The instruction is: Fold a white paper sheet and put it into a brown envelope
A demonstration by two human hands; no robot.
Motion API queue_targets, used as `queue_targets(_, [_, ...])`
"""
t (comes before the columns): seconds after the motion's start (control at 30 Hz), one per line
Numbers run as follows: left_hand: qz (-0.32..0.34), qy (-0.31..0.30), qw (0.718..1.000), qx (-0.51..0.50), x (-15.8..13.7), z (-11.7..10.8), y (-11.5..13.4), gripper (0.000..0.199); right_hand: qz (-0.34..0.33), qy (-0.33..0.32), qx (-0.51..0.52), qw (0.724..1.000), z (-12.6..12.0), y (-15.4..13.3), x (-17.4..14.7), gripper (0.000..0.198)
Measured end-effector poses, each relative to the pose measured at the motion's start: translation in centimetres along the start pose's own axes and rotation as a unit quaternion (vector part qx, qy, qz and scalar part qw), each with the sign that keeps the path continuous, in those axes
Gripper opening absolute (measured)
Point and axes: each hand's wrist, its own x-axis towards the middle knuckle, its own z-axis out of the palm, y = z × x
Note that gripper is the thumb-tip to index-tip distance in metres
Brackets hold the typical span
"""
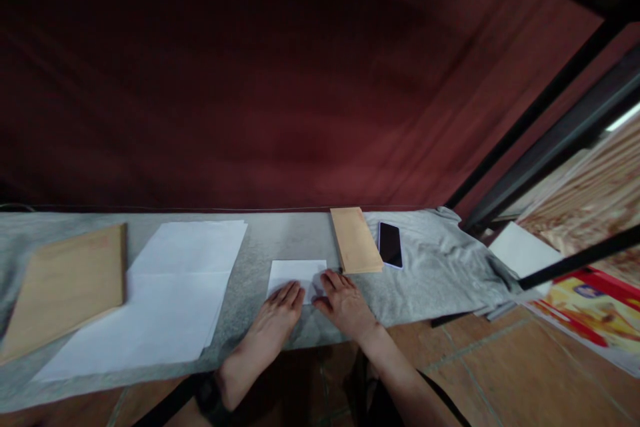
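Observation:
A small white sheet of folded paper (300,269) lies flat on the grey cloth in front of me. My left hand (283,307) rests on its lower left part, palm down with the fingers stretched out. On its right side lies my right hand (345,300), fingers flat and thumb apart, pressing on the paper. Both hands cover the sheet's lower corners in part. Just beyond my right hand is a stack of brown envelopes (356,240).
A phone (391,244) lies right of the envelopes. Large white sheets (175,300) spread to the left, partly under a brown paper packet (70,287). The grey cloth (435,273) covers the table. A dark red curtain (280,93) hangs behind; black metal bars (540,107) stand at right.

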Motion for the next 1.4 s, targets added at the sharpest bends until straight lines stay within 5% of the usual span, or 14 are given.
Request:
queue_targets(0.33, [-0.039,-0.015,0.999,0.001,0.6,-1.9,1.4,0.058,-0.007,-0.002,0.053,0.999,-0.5,0.4,0.3,0.052])
queue_targets(0.47, [-0.08,0.077,0.993,-0.027,0.6,-3.2,0.4,0.044,0.043,0.045,0.189,0.98,0.1,0.9,0.7,0.073])
queue_targets(0.57, [-0.14,0.201,0.959,-0.141,0.7,-4.1,-1.3,0.031,0.094,0.098,0.327,0.935,1.2,0.9,1.1,0.079])
queue_targets(0.67, [-0.245,0.276,0.855,-0.365,1.1,-4.1,-2.7,0.027,0.159,0.099,0.487,0.853,2.3,0.3,1.7,0.076])
queue_targets(0.8, [-0.314,0.257,0.646,-0.647,1.7,-3.5,-2.7,0.029,0.234,0.062,0.658,0.713,2.6,-1.1,2.3,0.075])
queue_targets(0.87, [-0.328,0.252,0.557,-0.72,1.7,-3.5,-2.2,0.031,0.236,0.044,0.696,0.677,2.1,-1.7,2.4,0.07])
queue_targets(0.93, [-0.339,0.247,0.492,-0.763,1.6,-3.7,-1.5,0.034,0.22,0.013,0.723,0.654,1.2,-2.0,2.4,0.062])
queue_targets(1.03, [-0.338,0.218,0.442,-0.802,1.3,-4.1,-0.5,0.039,0.211,-0.006,0.749,0.628,0.2,-2.2,2.5,0.051])
queue_targets(1.13, [-0.351,0.178,0.427,-0.814,1.0,-4.0,-0.1,0.043,0.219,0.03,0.719,0.659,0.2,-2.0,2.8,0.042])
queue_targets(1.27, [-0.379,0.203,0.445,-0.786,0.7,-3.3,-1.8,0.042,0.224,0.049,0.617,0.752,1.3,-1.1,3.1,0.03])
queue_targets(1.4, [-0.37,0.179,0.601,-0.686,0.2,-2.2,-4.7,0.042,0.217,0.041,0.543,0.81,2.0,0.0,3.3,0.021])
